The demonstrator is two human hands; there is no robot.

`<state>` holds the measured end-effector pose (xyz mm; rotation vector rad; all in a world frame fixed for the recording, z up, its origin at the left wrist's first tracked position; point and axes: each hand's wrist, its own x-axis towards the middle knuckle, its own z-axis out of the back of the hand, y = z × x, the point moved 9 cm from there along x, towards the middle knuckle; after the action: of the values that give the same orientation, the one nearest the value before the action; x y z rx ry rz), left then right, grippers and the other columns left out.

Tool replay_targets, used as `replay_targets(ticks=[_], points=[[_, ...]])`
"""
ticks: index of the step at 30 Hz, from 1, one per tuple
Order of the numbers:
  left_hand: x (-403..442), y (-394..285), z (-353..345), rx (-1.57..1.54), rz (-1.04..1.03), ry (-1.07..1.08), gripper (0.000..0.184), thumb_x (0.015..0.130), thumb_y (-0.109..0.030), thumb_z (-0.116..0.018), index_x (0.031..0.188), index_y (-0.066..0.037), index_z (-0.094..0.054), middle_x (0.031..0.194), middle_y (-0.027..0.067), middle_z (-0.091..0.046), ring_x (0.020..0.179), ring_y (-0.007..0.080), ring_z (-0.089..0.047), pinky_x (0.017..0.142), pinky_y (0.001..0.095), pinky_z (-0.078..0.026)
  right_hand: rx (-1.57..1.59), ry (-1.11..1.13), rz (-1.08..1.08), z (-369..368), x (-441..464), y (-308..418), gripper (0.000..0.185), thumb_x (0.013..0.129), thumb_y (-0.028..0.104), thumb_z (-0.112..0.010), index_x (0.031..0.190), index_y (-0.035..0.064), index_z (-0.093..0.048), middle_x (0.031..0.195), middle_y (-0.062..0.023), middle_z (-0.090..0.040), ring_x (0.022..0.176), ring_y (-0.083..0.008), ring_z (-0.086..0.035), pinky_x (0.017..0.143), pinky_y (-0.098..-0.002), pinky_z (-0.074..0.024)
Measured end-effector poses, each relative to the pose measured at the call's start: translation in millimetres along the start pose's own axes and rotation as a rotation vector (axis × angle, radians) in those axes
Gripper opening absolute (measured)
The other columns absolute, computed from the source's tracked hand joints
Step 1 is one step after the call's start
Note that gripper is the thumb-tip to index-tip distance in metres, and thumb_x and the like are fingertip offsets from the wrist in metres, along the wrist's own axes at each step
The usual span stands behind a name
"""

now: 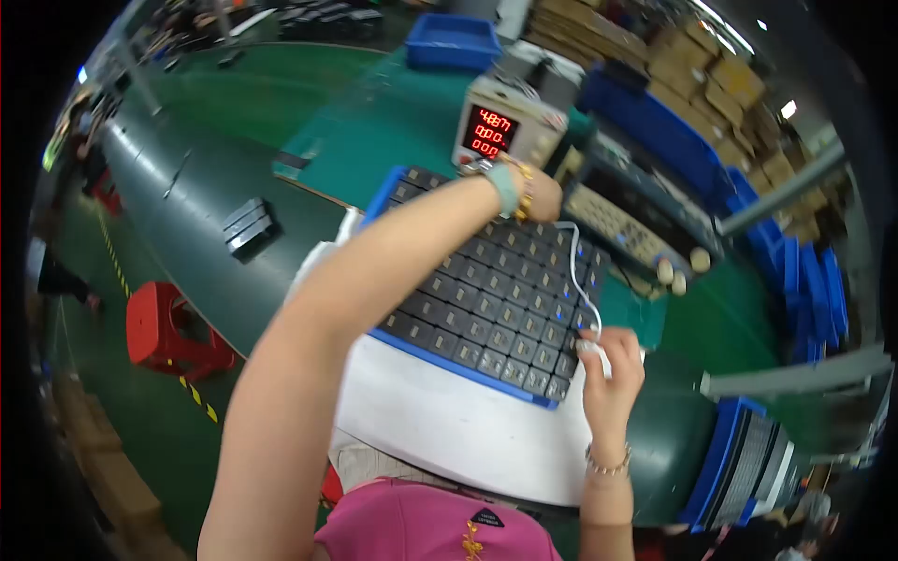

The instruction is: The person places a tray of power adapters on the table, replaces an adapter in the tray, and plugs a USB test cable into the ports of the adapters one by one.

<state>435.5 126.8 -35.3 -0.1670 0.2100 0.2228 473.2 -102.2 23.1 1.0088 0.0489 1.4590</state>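
Note:
A blue tray [449, 363] filled with rows of small black rectangular modules [505, 290] lies in front of me, and several modules show blue lights. My right hand [613, 360] is at the tray's right edge, pinching the end of a white cable [585, 285] against a module. From there the cable curves up across the modules toward my left hand. My left arm reaches across the tray. Its hand [541, 194] is bent over the far rows, near the power supply, with the fingers hidden from view.
Behind the tray stand a power supply [514, 117] with red digits and a bench instrument [641, 206] with knobs. Black modules [249, 227] lie on the bench to the left. A blue bin [454, 42] sits at the back, a red stool [173, 327] on the floor, and stacked trays [739, 463] at right.

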Motion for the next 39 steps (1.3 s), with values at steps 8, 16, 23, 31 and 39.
replay_targets(ticks=[8, 16, 23, 31, 39], points=[[21.1, 27.4, -13.6, -0.167, 0.280, 0.025, 0.025, 0.083, -0.025, -0.056, 0.102, -0.016, -0.070, 0.102, 0.0091, -0.068, 0.093, 0.0272, -0.064, 0.083, 0.0415, -0.048, 0.411, 0.149, -0.700, -36.9, -75.5, -62.8, 0.039, 0.102, 0.024, -0.041, 0.134, 0.0032, -0.042, 0.098, -0.0021, -0.053, 0.065, -0.0062, -0.051, 0.060, -0.0202, -0.0460], [-110.5, -7.1, 65.8, -0.239, 0.468, -0.736, 0.014, 0.083, -0.013, -0.058, 0.093, -0.008, -0.067, 0.080, 0.0170, -0.064, 0.079, 0.0356, -0.063, 0.072, 0.0470, -0.050, 0.761, -0.206, -0.747, -71.4, -87.4, -83.4, 0.043, 0.102, 0.025, -0.042, 0.130, -0.0070, -0.045, 0.121, -0.0130, -0.056, 0.110, -0.0170, -0.053, 0.096, -0.0298, -0.0417], [-109.2, -83.2, 53.0, -0.103, 0.185, -0.767, 0.023, 0.078, -0.004, -0.058, 0.100, -0.006, -0.060, 0.106, 0.0100, -0.060, 0.109, 0.0292, -0.054, 0.094, 0.0452, -0.040, 0.669, -0.195, -0.738, -68.4, -87.9, -82.8, 0.043, 0.102, 0.025, -0.041, 0.129, -0.0081, -0.045, 0.122, -0.0141, -0.057, 0.111, -0.0179, -0.053, 0.097, -0.0306, -0.0403], [-136.8, -131.3, 34.6, 0.174, 0.231, -0.737, 0.038, 0.077, -0.010, -0.058, 0.115, -0.010, -0.059, 0.141, 0.0219, -0.038, 0.133, 0.0401, -0.033, 0.100, 0.0607, -0.031, 0.273, -0.163, -0.480, -4.6, -39.4, -58.9, 0.046, 0.087, -0.001, -0.056, 0.133, 0.0056, -0.048, 0.099, -0.0056, -0.060, 0.062, -0.0053, -0.044, 0.054, -0.0209, -0.0392], [-155.4, -201.3, -2.6, -0.112, 0.235, -0.761, 0.043, 0.071, -0.012, -0.071, 0.112, -0.005, -0.062, 0.123, 0.0097, -0.054, 0.129, 0.0315, -0.041, 0.099, 0.0623, -0.030, 0.114, 0.167, -0.167, -3.8, 12.0, -11.9, 0.018, 0.074, 0.000, -0.070, 0.091, 0.0026, -0.067, 0.081, -0.0089, -0.065, 0.068, -0.0218, -0.060, 0.058, -0.0306, -0.0465]])
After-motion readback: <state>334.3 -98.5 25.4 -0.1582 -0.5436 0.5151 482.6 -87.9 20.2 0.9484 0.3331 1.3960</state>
